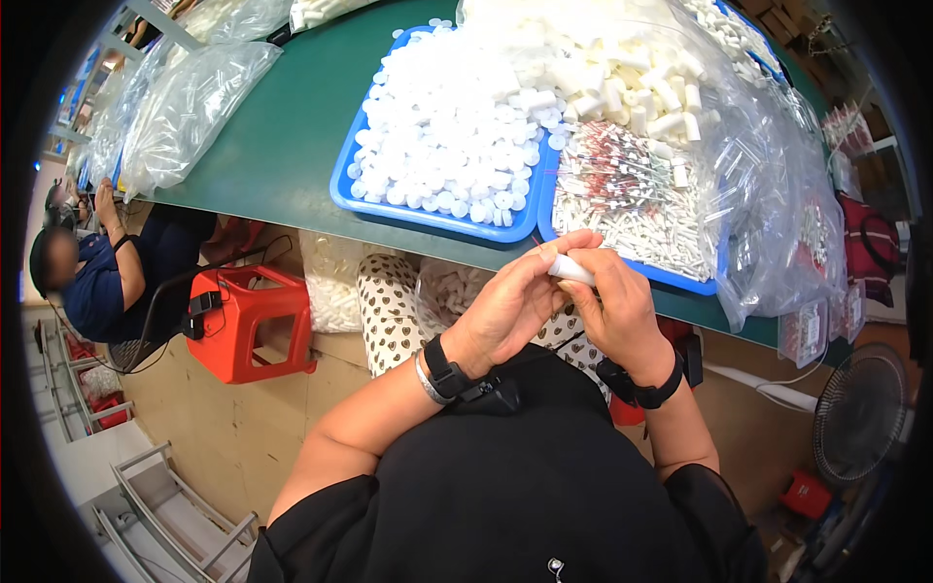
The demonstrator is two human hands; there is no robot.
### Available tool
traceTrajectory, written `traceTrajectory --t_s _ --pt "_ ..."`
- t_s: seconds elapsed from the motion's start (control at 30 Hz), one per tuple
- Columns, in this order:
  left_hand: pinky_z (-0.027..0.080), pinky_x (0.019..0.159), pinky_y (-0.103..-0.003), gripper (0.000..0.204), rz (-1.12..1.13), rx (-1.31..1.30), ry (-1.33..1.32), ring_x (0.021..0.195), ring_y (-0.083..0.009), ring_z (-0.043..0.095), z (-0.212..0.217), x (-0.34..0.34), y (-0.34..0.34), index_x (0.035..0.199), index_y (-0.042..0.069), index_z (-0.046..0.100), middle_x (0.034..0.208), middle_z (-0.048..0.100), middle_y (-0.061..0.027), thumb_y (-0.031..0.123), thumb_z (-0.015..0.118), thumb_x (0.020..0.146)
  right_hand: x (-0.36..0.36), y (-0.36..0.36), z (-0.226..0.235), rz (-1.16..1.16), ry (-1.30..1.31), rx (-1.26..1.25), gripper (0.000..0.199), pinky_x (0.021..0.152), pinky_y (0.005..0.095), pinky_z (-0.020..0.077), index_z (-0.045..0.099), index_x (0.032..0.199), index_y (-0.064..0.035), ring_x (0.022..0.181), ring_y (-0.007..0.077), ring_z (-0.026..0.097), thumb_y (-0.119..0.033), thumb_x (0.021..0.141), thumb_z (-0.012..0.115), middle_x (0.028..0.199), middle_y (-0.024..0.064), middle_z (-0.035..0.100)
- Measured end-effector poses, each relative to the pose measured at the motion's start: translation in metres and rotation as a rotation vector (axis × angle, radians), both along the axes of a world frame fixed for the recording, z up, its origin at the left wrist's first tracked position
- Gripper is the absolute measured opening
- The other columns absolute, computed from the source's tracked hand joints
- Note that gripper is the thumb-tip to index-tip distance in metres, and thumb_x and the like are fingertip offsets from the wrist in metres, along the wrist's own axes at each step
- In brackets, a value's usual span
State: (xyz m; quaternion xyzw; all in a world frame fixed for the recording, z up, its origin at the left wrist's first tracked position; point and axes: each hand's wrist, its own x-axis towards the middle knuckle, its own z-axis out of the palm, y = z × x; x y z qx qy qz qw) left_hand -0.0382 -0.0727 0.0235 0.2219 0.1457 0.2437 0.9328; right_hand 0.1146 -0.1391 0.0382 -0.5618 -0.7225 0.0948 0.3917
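Note:
Just off the near edge of the table, my two hands meet around a small white plastic cylinder [571, 270]. My left hand [501, 309] closes its thumb and fingertips on the cylinder's left end. The fingers and thumb of my right hand [619, 303] wrap the other end. My fingers cover both ends, so what is inside it cannot be made out. Beyond my left hand stands a blue tray [340, 185] heaped with white round caps [442, 126]. A second blue tray [671, 279], just past my right hand, carries many slim white pieces [637, 219], some with red parts.
Cream-coloured cylinders [632, 87] spill from a clear bag behind the trays. More clear plastic bags [768, 214] crowd the right side of the green table [292, 117]. A red stool [253, 321] and another person [107, 262] are at the left; a fan [860, 413] stands at the right.

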Motion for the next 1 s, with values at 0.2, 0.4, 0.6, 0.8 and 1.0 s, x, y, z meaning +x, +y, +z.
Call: traceTrajectory --t_s 0.2,0.4,0.6,0.8,1.0 --pt "0.034 0.113 -0.038 0.054 -0.015 -0.167 -0.104 0.134 -0.0208 0.043 -0.005 0.0 -0.006 0.146 0.001 0.038 0.142 0.047 -0.016 0.032 0.046 0.102 -0.008 0.001 -0.004 -0.008 0.001 0.011 0.023 0.058 0.0397 0.0492 0.059 0.106 0.0009 0.07 0.0315 0.062 -0.003 0.084 0.066 0.084 0.0142 0.061" --pt "0.032 0.116 -0.039 0.051 0.065 -0.207 -0.113 0.136 -0.0221 0.04 -0.01 0.001 -0.008 0.146 0.004 0.037 0.146 0.043 -0.0131 0.032 0.044 0.104 -0.017 0.002 -0.006 -0.051 -0.145 -0.039 0.028 0.057 0.0396 0.0485 0.056 0.109 0.0007 0.07 0.0324 0.062 -0.005 0.084 0.067 0.083 0.0143 0.059" --pt "0.029 0.117 -0.038 0.049 0.091 -0.18 -0.088 0.139 -0.0226 0.037 -0.004 0.001 0.001 0.144 0.003 0.037 0.149 0.04 -0.01 0.033 0.043 0.105 -0.022 0.01 -0.008 -0.115 0.097 0.016 0.032 0.058 0.0392 0.0505 0.053 0.113 0.0003 0.071 0.0336 0.062 -0.006 0.085 0.067 0.092 0.0157 0.059" --pt "0.032 0.116 -0.039 0.055 0.118 -0.181 -0.106 0.138 -0.0233 0.038 -0.011 0.004 -0.012 0.147 0.009 0.033 0.15 0.039 -0.0089 0.043 0.039 0.105 -0.02 0.005 -0.012 -0.074 -0.164 0.029 0.033 0.059 0.0394 0.0522 0.053 0.114 0.0015 0.074 0.0335 0.063 -0.004 0.084 0.067 0.089 0.0151 0.06" --pt "0.033 0.115 -0.042 0.061 0.149 -0.107 0.018 0.137 -0.0252 0.04 0.0 0.003 -0.001 0.15 0.012 0.026 0.153 0.036 -0.0087 0.05 0.033 0.103 -0.03 0.016 -0.013 -0.14 0.077 -0.038 0.023 0.062 0.0413 0.0521 0.053 0.11 0.0014 0.074 0.0363 0.064 -0.008 0.091 0.063 0.091 0.019 0.062"
